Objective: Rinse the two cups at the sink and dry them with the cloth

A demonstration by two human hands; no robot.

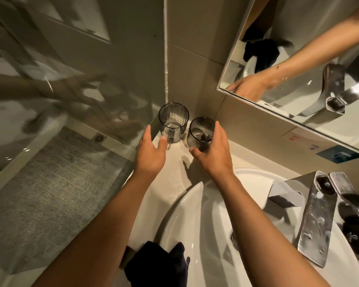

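Two smoky ribbed glass cups stand upright in the far corner of the white counter (174,175). The left cup (174,121) has a handle facing me; the right cup (201,132) has none. My left hand (151,152) is open just in front of the handled cup, thumb close to its handle, holding nothing. My right hand (214,150) wraps around the right cup, thumb on its near side and fingers on its right side. A dark cloth (158,264) lies over the near rim of the white sink (195,204).
A chrome tap (317,220) reaches over the basin on the right. A mirror (298,59) hangs on the wall above it. A glass shower screen (71,121) borders the counter on the left, with tiled floor behind it.
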